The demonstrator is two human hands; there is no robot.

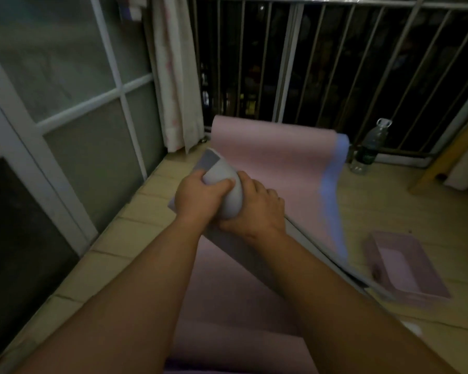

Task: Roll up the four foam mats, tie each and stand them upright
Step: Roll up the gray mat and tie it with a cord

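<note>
Between our two hands sits the grey foam mat (229,190), one end curled into a loose roll. Our left hand (196,197) wraps over it with the thumb on top, and our right hand (258,209) clasps it from the other side. We judge this to be the rolling step, early in the task, since no tied or upright roll is in view. Next we would need to tighten the curl evenly before tying; we see no tie. Underneath, a pink mat (270,160) lies on the tiled floor (389,201), its far end curling up at the railing (333,63), with a blue mat (333,182) showing along its edge. A pink tray (408,268), a water bottle (370,147), a curtain (173,76) and a glazed door (73,103) surround us.
</note>
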